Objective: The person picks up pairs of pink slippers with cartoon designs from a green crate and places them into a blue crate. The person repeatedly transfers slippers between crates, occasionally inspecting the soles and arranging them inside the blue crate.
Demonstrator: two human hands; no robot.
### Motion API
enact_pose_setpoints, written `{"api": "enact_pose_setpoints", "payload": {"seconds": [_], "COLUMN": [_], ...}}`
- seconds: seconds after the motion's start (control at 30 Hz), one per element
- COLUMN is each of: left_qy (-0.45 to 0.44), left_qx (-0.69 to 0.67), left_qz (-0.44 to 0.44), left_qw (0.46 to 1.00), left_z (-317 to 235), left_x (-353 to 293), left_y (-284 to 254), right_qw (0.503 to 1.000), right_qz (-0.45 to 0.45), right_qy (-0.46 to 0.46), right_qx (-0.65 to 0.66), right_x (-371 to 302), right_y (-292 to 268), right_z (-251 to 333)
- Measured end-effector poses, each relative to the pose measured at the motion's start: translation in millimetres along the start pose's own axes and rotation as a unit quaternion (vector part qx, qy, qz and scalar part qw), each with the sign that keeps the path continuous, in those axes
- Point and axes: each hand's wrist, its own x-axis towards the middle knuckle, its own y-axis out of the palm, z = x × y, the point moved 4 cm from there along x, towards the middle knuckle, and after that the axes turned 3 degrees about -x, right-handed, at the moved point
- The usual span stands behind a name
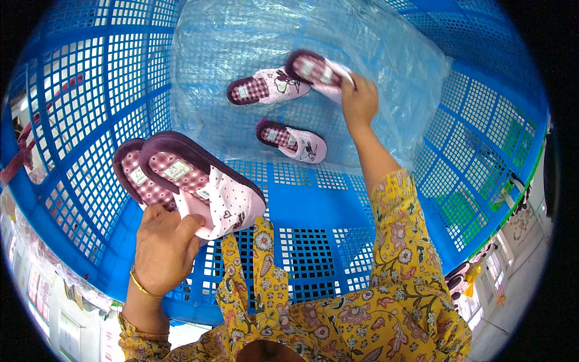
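Note:
My left hand (164, 244) is closed on a pair of pink slippers (226, 196) with dark maroon trim and checked insoles, held side by side at the basket's near left. Farther in, my right hand (360, 102) grips the front of another slipper of the same kind (316, 71); that slipper looks slightly blurred. Its heel end overlaps the toe of a slipper (268, 86) lying below on clear plastic. One more slipper (294, 142) lies apart, nearer to me, with its toe pointing right. The fingertips of both hands are partly hidden.
The large blue lattice basket (301, 208) surrounds both arms, its walls rising left and right. A clear plastic sheet (386, 42) covers the far part of its bottom. Outside on the right, more slippers (458, 280) show beside a pale tiled floor (512, 277).

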Motion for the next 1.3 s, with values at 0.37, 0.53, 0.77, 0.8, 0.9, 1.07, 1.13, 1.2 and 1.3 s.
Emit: {"api": "enact_pose_setpoints", "payload": {"seconds": [0.37, 0.53, 0.77, 0.8, 0.9, 1.07, 1.13, 1.2, 1.3], "left_qy": [-0.007, -0.012, 0.005, 0.002, 0.003, 0.019, 0.023, 0.026, 0.017], "left_qx": [-0.014, -0.008, -0.009, -0.006, -0.011, -0.003, -0.012, -0.014, -0.013], "left_qz": [-0.007, -0.010, -0.002, 0.000, -0.005, 0.000, -0.019, -0.036, -0.057], "left_qw": [1.000, 1.000, 1.000, 1.000, 1.000, 1.000, 0.999, 0.999, 0.998], "left_z": [0, -3, 0, 0, 1, -1, 4, 4, 9], "left_x": [-1, -5, -5, -6, -7, -5, -5, -8, -8], "left_y": [-3, -4, -2, -2, -3, -7, -5, -4, 0], "right_qw": [0.944, 0.957, 0.900, 0.904, 0.910, 0.928, 0.928, 0.931, 0.938], "right_qz": [0.290, 0.185, 0.309, 0.315, 0.327, 0.272, 0.302, 0.329, 0.334], "right_qy": [-0.160, -0.195, -0.302, -0.274, -0.213, -0.176, -0.150, -0.105, -0.020], "right_qx": [-0.016, 0.104, -0.053, -0.095, -0.139, -0.183, -0.159, -0.118, -0.092], "right_x": [53, 31, -11, -10, -10, -11, -10, -7, -4], "right_y": [122, 79, 88, 96, 124, 136, 121, 87, 28], "right_z": [130, 117, 150, 152, 146, 126, 118, 116, 113]}}
